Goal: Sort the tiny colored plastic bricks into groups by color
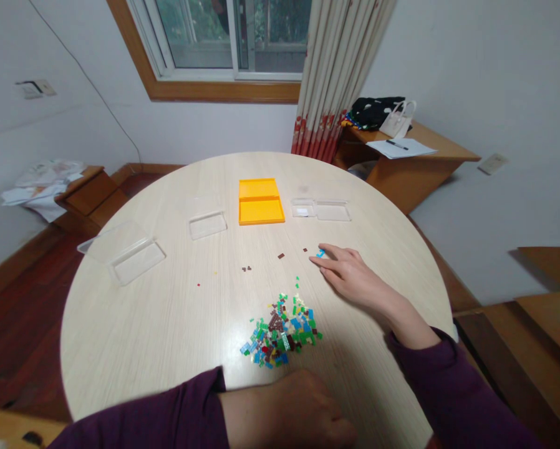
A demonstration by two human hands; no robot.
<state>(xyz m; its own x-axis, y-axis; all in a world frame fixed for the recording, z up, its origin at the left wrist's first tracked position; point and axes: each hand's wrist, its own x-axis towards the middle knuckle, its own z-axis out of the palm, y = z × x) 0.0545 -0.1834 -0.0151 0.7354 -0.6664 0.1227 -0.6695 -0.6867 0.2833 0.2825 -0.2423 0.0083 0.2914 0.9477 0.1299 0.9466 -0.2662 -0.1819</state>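
Observation:
My right hand (348,271) reaches over the right side of the round table (158,349). Its thumb and forefinger are closed about small blue toy bricks (320,253) at the tabletop. At the near edge, my left hand (292,408) is bent with its back up; its fingers are curled out of sight. Just beyond it lies a loose pile of tiny toy bricks (280,333) in green, blue, brown, yellow and red. Left of the right hand are a brown brick (280,256), a smaller brown brick (305,250) and a few dark brown bricks (246,269).
An open yellow box (261,211) stands at the far middle. Clear plastic boxes flank it: one on the right (333,211), one on the left (207,225), and a larger one (138,260) farther left. A tiny red brick (198,285) lies alone.

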